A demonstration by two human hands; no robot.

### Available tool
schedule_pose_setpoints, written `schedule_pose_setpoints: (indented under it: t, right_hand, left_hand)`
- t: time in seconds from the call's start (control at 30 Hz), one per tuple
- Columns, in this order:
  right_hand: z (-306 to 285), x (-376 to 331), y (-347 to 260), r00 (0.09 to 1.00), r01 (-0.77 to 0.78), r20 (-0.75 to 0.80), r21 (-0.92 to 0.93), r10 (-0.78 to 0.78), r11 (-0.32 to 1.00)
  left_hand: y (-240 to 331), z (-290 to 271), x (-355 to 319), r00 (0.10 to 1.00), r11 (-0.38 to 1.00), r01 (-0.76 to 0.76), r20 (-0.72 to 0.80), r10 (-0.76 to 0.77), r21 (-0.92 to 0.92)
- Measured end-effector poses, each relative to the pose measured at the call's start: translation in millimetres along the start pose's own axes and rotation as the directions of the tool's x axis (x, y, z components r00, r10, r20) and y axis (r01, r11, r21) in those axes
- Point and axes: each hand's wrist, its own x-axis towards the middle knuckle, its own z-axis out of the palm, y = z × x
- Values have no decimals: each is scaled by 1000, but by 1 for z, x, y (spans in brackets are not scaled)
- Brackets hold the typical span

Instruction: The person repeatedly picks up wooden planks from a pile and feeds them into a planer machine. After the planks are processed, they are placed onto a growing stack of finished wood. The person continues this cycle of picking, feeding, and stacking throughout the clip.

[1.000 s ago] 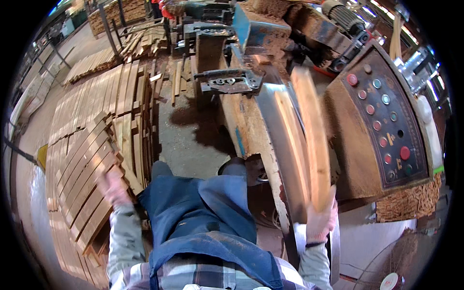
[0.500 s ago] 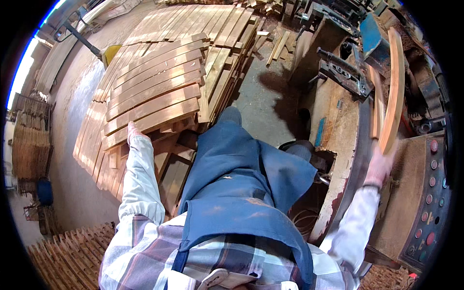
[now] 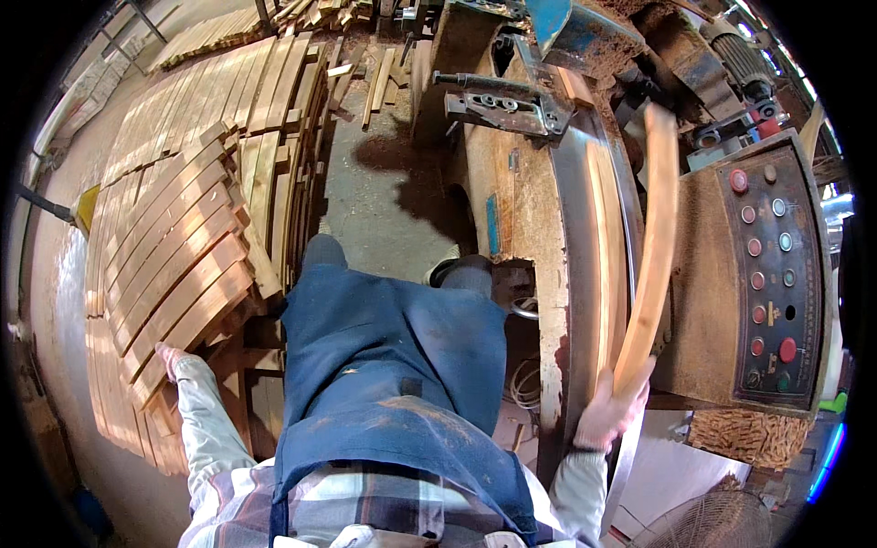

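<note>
My right hand [image 3: 614, 407] is closed around the near end of a curved wooden piece [image 3: 654, 247], which rises away from me beside the machine. A second curved wooden piece [image 3: 603, 247] lies along the machine's metal bed [image 3: 571, 365], its near end close to my right hand. To my left, my left hand [image 3: 168, 360] is at the near edge of a stack of curved boards [image 3: 174, 260]. It grips the end of a top-layer board [image 3: 196, 300]; some of its fingers are hidden.
A control panel [image 3: 776, 283] with several round buttons stands at the right. A metal clamp assembly [image 3: 502, 110] and a blue guard [image 3: 553, 27] sit farther along the machine. Sawdust [image 3: 393, 164] and loose offcuts [image 3: 379, 87] lie on the floor between stack and machine.
The view has turned right. My right hand has brought the curved wooden piece nearer and lower, alongside the machine bed. My left hand stays at the stack's near edge.
</note>
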Motion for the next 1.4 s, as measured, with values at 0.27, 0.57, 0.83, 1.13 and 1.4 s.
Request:
schedule_pose_setpoints:
  t: [0.27,0.57,0.83,1.13,1.4]
  right_hand:
    - [170,201,-33,948,205,-238,-53,-212,977]
    - [123,146,-70,967,228,68,214,-247,950]
    - [-20,-53,48,950,276,201,-182,-239,944]
    - [83,98,2,813,547,243,-12,-529,837]
    - [176,202,-68,796,511,279,166,-537,844]
  left_hand:
    - [66,-6,-65,980,981,189,-66,-187,34]
    - [98,-17,-108,846,860,454,-191,-498,-232]
    - [106,-16,-131,903,754,385,46,-428,-533]
    - [151,-60,-178,805,655,549,116,-582,-520]
    - [267,14,-308,924,914,285,335,-182,-289]
